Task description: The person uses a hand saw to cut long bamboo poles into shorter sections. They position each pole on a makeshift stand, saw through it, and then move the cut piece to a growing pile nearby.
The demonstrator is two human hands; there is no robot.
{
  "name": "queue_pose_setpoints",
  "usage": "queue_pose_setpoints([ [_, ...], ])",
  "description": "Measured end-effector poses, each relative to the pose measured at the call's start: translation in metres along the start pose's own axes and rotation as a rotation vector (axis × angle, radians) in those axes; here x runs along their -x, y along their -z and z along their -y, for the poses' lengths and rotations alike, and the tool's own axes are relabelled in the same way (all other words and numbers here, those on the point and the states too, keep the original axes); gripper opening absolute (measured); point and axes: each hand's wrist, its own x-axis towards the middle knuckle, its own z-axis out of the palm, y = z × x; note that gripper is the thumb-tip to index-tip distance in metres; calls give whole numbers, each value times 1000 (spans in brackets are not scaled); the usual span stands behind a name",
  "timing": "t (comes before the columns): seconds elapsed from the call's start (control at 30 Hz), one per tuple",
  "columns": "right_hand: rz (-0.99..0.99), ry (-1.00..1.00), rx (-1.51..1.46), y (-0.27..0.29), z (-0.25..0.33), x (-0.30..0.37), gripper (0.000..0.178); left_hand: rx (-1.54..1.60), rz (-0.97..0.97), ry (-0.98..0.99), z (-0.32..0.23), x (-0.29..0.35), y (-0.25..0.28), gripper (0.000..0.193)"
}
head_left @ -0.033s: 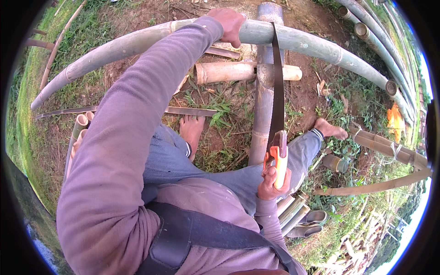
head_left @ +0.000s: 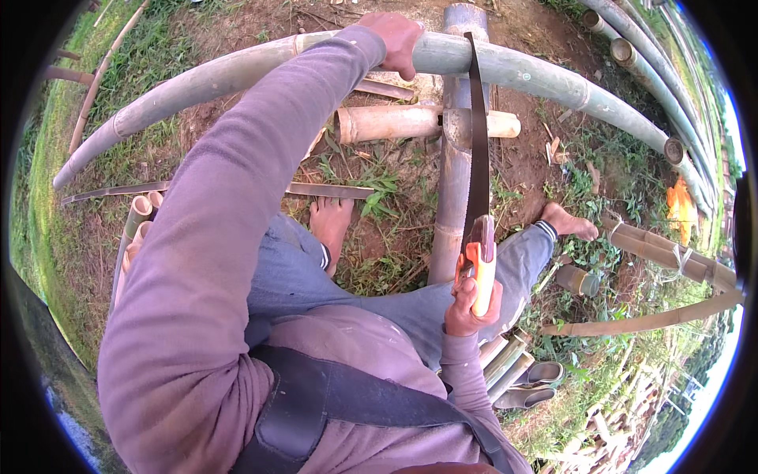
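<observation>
A long greenish-grey bamboo pole (head_left: 537, 73) lies crosswise at the far side. My left hand (head_left: 392, 41) is closed over its top near the middle. Just right of that hand, the dark blade of a handsaw (head_left: 479, 150) rests against the pole, its tip passing slightly beyond. My right hand (head_left: 472, 306), lower right of centre, grips the saw's orange handle. Beneath the long pole runs a thick bamboo support (head_left: 453, 178), crossed by a shorter pale bamboo piece (head_left: 385, 125). Whether the blade has cut into the pole, I cannot tell.
My bare feet (head_left: 332, 225) stand on either side of the support. A flat strip (head_left: 328, 190) lies by the left foot. Bamboo poles (head_left: 647, 71) are stacked at far right. Cut bamboo pieces (head_left: 505, 365) and a pair of shoes (head_left: 537, 383) sit at lower right.
My right hand and the saw have moved a little away from me along the cut line. The left hand and the bamboo pole stay in place.
</observation>
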Motion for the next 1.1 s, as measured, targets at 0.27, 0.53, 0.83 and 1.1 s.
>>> queue_pose_setpoints([
  [0.27, -25, 29, -155, -134, -5, -179, 20, 3, 2, 1, -2, -1, 14, 76],
  [0.53, -3, -142, -37, -27, -30, -28, 28, -31, -20, 14, 4, -8, 8, 76],
  [0.83, 21, -118, -87, -101, -18, -135, 21, -33, -11, 19, 3, -3, 16, 76],
  [1.1, 14, -112, -114, -79, -37, -104, 23, -10, -31, -20, 4, -12, 5, 72],
])
